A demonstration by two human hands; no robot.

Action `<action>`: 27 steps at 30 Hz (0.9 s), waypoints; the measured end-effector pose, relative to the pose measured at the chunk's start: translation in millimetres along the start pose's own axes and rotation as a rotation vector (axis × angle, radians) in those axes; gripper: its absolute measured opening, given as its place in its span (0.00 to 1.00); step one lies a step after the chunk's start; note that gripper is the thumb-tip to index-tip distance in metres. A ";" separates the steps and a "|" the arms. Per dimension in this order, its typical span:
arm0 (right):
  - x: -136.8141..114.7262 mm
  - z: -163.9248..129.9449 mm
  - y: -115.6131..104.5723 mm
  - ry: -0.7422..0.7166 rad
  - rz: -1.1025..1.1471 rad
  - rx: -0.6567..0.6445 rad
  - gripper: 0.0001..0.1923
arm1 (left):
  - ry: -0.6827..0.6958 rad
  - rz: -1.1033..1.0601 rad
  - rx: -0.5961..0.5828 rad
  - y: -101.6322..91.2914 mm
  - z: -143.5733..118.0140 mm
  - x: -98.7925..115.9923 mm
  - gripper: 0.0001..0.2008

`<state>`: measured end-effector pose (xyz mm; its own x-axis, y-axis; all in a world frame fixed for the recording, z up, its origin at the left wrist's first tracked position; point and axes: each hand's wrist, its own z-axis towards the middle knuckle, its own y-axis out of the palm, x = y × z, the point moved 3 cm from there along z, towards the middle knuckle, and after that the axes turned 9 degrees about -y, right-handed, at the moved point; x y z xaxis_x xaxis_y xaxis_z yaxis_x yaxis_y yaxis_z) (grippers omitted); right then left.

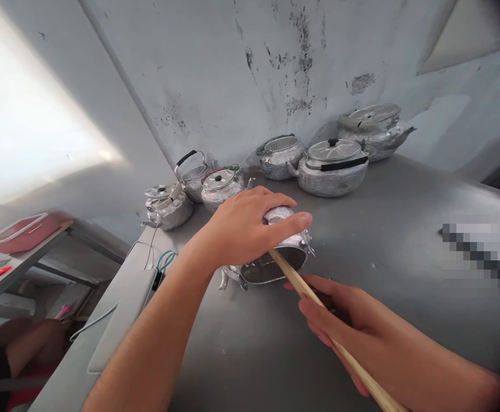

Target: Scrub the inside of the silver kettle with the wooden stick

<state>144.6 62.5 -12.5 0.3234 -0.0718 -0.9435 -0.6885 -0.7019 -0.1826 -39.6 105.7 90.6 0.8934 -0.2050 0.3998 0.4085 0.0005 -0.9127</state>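
A: Nearest stuff, quick?
B: Right hand, fingers closed round a wooden stick, slanting forward to the mouth of the small kettle. Tip inside or just at the rim, can't tell.
A: Kettle where?
B: Middle of the grey table, tipped, mouth toward the person. Left hand on top holding it, thumb spread from the fingers; some fingertips hidden.
A: Left side?
B: White flat case with cable. Beyond the table's edge, another person's bare legs and a red basket on a shelf.
A: Back?
B: Six metal kettles, three leftish, three rightish, including a black-handled lidded kettle. Then stained wall.
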 end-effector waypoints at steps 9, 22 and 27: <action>-0.8 -1.2 0.9 0.004 -0.031 -0.026 0.19 | -0.006 0.009 0.001 -0.2 0.1 -0.6 0.26; -4.7 -4.1 1.3 -0.018 -0.013 -0.035 0.20 | -0.001 0.012 0.008 0.9 1.5 -1.3 0.26; -1.1 -5.1 1.8 0.023 -0.030 -0.022 0.20 | -0.008 0.016 0.003 0.8 1.1 -1.6 0.26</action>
<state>146.3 57.7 -10.4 0.3585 -0.0665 -0.9312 -0.6640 -0.7193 -0.2043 -40.4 107.2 89.3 0.9011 -0.1973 0.3861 0.3949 0.0061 -0.9187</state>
